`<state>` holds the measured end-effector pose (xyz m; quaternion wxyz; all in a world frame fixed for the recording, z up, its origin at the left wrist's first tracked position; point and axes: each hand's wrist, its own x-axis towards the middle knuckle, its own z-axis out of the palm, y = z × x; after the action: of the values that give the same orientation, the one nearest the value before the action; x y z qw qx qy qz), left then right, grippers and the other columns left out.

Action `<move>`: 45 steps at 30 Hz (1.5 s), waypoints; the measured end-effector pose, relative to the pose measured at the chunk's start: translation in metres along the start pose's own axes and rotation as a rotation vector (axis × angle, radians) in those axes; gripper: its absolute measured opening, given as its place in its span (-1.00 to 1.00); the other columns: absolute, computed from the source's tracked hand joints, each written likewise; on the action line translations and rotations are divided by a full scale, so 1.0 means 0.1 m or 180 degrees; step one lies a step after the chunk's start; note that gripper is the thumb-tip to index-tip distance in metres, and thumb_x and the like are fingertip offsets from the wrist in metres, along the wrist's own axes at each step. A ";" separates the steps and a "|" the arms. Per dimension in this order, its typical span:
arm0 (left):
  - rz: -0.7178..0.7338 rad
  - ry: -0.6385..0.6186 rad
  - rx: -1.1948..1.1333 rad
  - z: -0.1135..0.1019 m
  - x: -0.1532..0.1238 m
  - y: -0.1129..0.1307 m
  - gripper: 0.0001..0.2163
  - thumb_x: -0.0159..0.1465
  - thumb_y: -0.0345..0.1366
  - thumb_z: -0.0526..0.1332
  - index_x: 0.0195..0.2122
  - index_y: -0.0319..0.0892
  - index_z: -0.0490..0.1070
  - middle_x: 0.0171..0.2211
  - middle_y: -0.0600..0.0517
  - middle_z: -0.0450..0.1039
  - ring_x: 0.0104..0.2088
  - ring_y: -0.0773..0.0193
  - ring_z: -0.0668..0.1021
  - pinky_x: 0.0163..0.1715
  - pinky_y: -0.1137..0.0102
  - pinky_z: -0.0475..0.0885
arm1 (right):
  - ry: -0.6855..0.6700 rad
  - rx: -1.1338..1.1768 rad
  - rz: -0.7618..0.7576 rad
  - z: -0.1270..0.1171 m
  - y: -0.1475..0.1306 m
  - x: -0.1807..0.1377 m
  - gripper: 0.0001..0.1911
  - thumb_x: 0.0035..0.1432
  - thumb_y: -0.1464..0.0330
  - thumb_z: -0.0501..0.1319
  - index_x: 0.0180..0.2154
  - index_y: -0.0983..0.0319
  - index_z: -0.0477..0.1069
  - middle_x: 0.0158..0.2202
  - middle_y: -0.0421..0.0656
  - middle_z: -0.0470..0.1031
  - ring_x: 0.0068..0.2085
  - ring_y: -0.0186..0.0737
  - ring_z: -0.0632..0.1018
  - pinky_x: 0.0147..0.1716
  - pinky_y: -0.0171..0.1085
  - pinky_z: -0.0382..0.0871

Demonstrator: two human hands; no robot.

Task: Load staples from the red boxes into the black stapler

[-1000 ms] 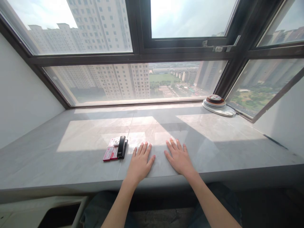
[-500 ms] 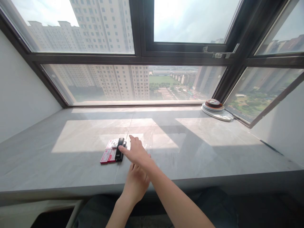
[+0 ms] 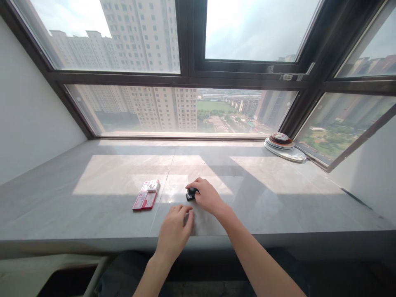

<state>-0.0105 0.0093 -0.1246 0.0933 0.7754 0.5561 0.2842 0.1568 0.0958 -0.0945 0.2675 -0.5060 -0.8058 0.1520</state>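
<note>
My right hand grips a black stapler, with fingers over its top. The stapler is on or just above the grey marbled sill, its front end pointing left; most of its body is hidden under the hand. Closer to me, my left hand hovers low near the sill's front edge, thumb apart from the slightly curled fingers, holding nothing. To the left of both hands lie flat red-and-white boxes, side by side, and a small white box rests on top of them at the far end.
A stack of round plates or lids stands in the far right corner of the sill. Dark-framed windows rise behind it. White walls close both sides, and my legs are under the front edge.
My right hand has taken the stapler off the red-and-white boxes and carried it right. My hands, crossed before, are now apart. The view has shifted slightly.
</note>
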 end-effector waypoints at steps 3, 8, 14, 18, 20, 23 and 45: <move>0.0243 -0.0019 0.0243 0.24 0.13 -0.02 -0.64 0.46 -0.16 0.08 0.25 0.01 0.37 0.26 -0.08 0.34 0.24 -0.04 0.37 0.16 0.06 0.37 | 0.0288 0.0122 0.0153 -0.02 0.12 -0.22 -0.54 0.29 0.47 0.10 0.12 0.01 0.53 0.05 -0.19 0.50 0.06 -0.18 0.51 0.21 -0.19 0.23; 0.0454 -0.0224 0.0564 0.44 0.21 -0.02 -0.56 0.48 -0.13 0.05 0.35 -0.01 0.26 0.37 -0.08 0.21 0.36 -0.06 0.23 0.34 -0.03 0.14 | 0.0883 0.0009 0.0620 0.19 0.00 -0.25 -0.61 0.32 0.32 0.19 0.14 -0.01 0.53 0.05 -0.15 0.52 0.06 -0.10 0.52 0.39 -0.02 -0.01; 0.0401 -0.0168 0.0584 0.41 0.25 -0.07 -0.49 0.49 -0.05 0.03 0.42 0.00 0.15 0.44 -0.05 0.10 0.39 -0.02 0.22 0.34 0.04 0.18 | 0.1779 0.1415 0.0919 0.13 0.04 -0.10 -0.64 0.29 0.24 0.18 0.07 0.12 0.55 0.06 -0.10 0.55 0.01 -0.09 0.57 0.19 -0.09 0.34; 0.0351 -0.0097 0.0588 0.44 0.26 -0.09 -0.47 0.49 -0.04 0.03 0.45 0.04 0.09 0.47 0.00 0.04 0.40 0.00 0.20 0.34 0.07 0.20 | 0.2732 0.3403 0.1512 -0.01 0.47 -0.18 -0.52 0.24 0.12 0.23 0.11 0.19 0.45 0.04 -0.06 0.58 0.04 -0.06 0.58 -0.09 -0.17 0.51; 0.0333 -0.0076 0.0538 0.45 0.26 -0.09 -0.48 0.49 -0.06 0.02 0.45 0.04 0.07 0.46 0.00 0.05 0.40 0.01 0.21 0.34 0.07 0.20 | 0.3016 0.4210 0.1858 -0.03 0.70 -0.29 -0.55 0.20 0.14 0.24 0.08 0.17 0.44 0.05 -0.08 0.58 0.09 -0.07 0.56 -0.13 -0.20 0.54; 0.0351 -0.0034 0.0347 0.42 0.25 -0.07 -0.48 0.49 -0.08 0.03 0.44 -0.02 0.06 0.45 -0.04 0.07 0.41 0.04 0.21 0.35 0.08 0.20 | 0.2944 0.4934 0.2136 -0.02 0.91 -0.47 -0.64 0.18 0.17 0.25 -0.02 0.16 0.46 0.07 -0.10 0.57 0.13 -0.12 0.55 -0.07 -0.22 0.56; 0.0298 -0.0238 -0.0723 0.07 0.04 -0.37 -0.55 0.38 -0.31 0.20 0.29 0.06 0.31 0.06 -0.04 0.48 0.08 0.08 0.49 0.13 0.14 0.43 | -0.0350 0.1774 0.1533 0.11 0.30 -0.83 -0.56 0.36 0.01 0.08 -0.27 0.22 0.48 -0.56 -0.22 0.45 -0.55 -0.30 0.38 -0.52 -0.33 0.18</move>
<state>-0.0353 0.0276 -0.1461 0.1879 0.7950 0.4796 0.3203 0.2007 0.0346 -0.1417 0.3080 -0.5799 -0.6045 0.4510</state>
